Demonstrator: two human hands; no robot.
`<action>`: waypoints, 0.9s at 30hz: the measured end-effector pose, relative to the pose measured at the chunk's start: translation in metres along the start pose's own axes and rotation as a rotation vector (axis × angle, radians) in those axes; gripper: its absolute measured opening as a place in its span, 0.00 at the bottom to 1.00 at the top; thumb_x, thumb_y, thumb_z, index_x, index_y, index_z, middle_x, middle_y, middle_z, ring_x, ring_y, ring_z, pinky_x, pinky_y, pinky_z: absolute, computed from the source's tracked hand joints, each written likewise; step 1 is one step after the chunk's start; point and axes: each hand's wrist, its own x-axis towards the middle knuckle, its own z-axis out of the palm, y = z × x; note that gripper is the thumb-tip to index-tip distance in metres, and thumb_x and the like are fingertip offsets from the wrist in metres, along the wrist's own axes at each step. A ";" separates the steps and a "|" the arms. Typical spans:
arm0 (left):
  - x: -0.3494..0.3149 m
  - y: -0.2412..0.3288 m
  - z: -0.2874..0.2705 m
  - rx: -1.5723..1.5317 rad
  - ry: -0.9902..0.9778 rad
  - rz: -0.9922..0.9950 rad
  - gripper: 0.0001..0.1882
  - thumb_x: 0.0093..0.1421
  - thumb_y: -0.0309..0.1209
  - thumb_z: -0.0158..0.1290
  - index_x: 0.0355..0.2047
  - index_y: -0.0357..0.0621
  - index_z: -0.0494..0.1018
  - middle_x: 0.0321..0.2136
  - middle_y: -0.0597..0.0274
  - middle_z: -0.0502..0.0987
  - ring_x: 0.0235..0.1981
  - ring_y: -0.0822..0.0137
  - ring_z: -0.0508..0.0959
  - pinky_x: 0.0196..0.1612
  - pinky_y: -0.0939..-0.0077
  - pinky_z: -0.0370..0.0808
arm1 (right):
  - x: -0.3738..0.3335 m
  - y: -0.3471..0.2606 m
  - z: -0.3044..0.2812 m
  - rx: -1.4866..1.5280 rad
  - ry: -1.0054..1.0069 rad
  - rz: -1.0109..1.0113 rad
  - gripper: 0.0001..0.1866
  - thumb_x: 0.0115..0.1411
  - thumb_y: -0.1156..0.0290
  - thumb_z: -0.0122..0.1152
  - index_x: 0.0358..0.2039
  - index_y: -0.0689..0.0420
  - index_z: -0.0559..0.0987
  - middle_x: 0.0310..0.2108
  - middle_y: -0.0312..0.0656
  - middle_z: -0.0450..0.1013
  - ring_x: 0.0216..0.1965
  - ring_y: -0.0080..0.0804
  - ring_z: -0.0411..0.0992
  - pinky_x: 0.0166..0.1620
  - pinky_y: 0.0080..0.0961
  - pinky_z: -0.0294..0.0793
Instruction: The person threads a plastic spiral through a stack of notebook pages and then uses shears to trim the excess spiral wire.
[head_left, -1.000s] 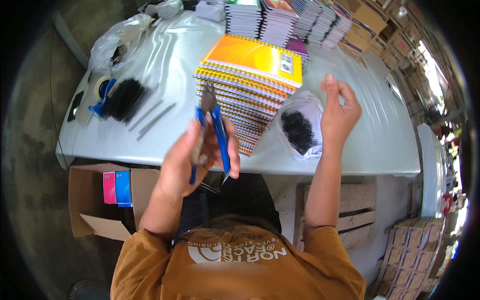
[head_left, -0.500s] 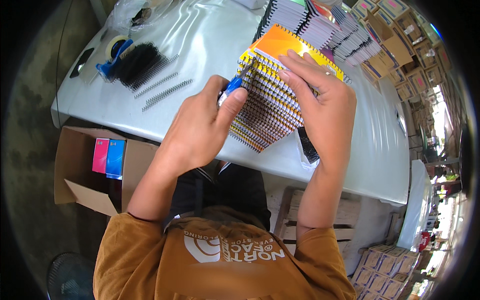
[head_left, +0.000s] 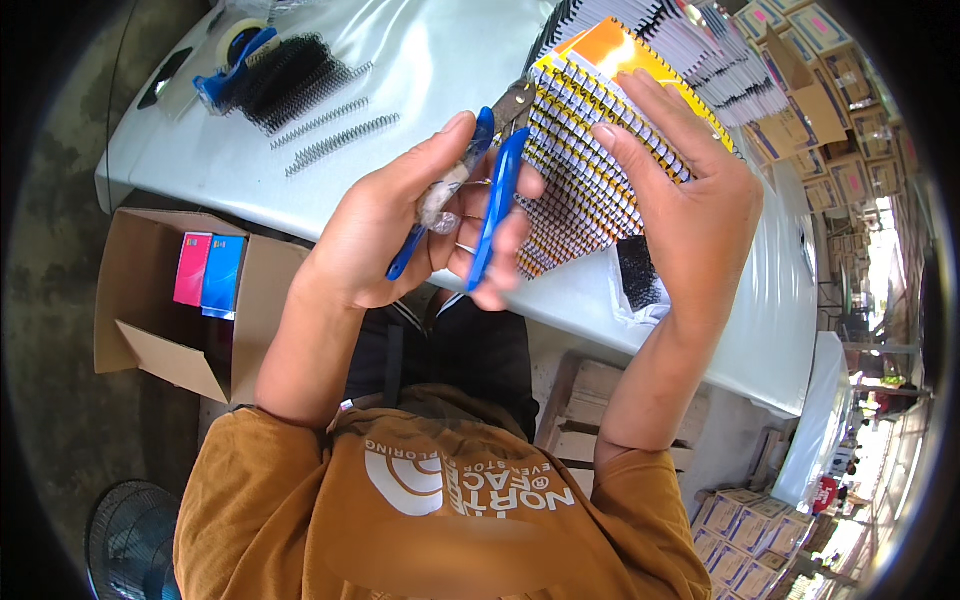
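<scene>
My left hand [head_left: 400, 215] holds a pair of pliers [head_left: 503, 195] with blue handles, one of them wrapped in whitish tape. The handles are spread apart, and the dark jaws point at the near left corner of a stack of spiral-bound notebooks [head_left: 585, 165]. The stack has yellow-edged pages, black coils and an orange and yellow cover on top. Resting on that stack is my right hand [head_left: 700, 190], its fingers stretched over the top cover and its thumb apart near the coiled edge. Whether the jaws touch a coil I cannot tell.
Loose black coils [head_left: 345, 140] and a pile of them [head_left: 285, 85] lie left on the white-covered table [head_left: 430, 60], beside a blue tape dispenser [head_left: 235, 65]. More notebooks [head_left: 690, 60] stand behind. A cardboard box [head_left: 165, 235] is lower left, a fan [head_left: 135, 540] below it.
My left hand has turned palm up and its fingers have loosened, so the pliers' handles now stand apart. My right hand's thumb and fingers have spread wider on the stack.
</scene>
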 end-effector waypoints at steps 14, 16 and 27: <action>0.006 -0.005 -0.013 0.013 -0.016 -0.074 0.35 0.64 0.55 0.25 0.50 0.33 0.61 0.36 0.46 0.71 0.36 0.51 0.77 0.43 0.52 0.74 | -0.002 -0.002 0.001 -0.119 0.027 -0.087 0.21 0.45 0.75 0.68 0.43 0.55 0.79 0.43 0.41 0.75 0.41 0.25 0.75 0.44 0.19 0.71; 0.007 -0.001 -0.011 -0.099 -0.008 -0.078 0.33 0.65 0.54 0.26 0.50 0.33 0.60 0.35 0.47 0.70 0.32 0.54 0.77 0.42 0.53 0.75 | -0.002 -0.001 0.002 -0.112 0.027 -0.088 0.21 0.45 0.75 0.67 0.43 0.54 0.79 0.42 0.40 0.76 0.41 0.24 0.75 0.44 0.19 0.71; 0.002 -0.006 -0.005 0.319 0.150 0.035 0.35 0.65 0.54 0.23 0.49 0.32 0.63 0.34 0.46 0.74 0.33 0.56 0.78 0.32 0.66 0.79 | -0.001 0.001 0.001 -0.072 0.000 -0.031 0.20 0.47 0.77 0.66 0.44 0.56 0.78 0.37 0.41 0.77 0.35 0.19 0.74 0.38 0.15 0.72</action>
